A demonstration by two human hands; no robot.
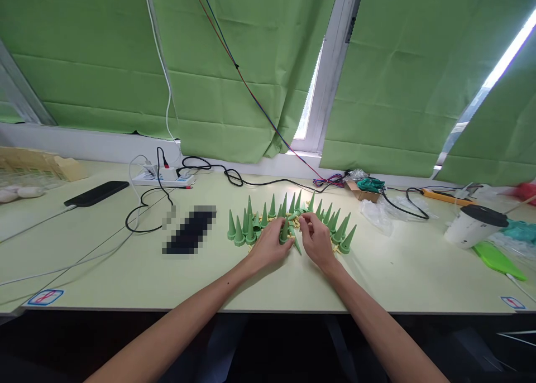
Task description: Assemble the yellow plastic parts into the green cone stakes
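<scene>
Many pointed green cones [231,226] stand on the table in front of me, with several lying on their sides and small yellow pieces scattered among them. My left hand [271,244] has its thumb and fingers wrapped round an upright green cone [285,230] near the middle of the group. Just to the right, my right hand [317,239] is closed in a pinch close to the yellow pieces [296,222]. Whatever sits between its fingertips is too small to make out. More green cones [345,242] stand beyond and to the right of that hand.
Left of the cones lies a dark pixelated patch [190,232], then a black phone [97,194] on a cable. A power strip [163,176] with cords sits behind. On the right are a lidded cup [475,225], a bright green phone [499,260] and an open cardboard box [363,191].
</scene>
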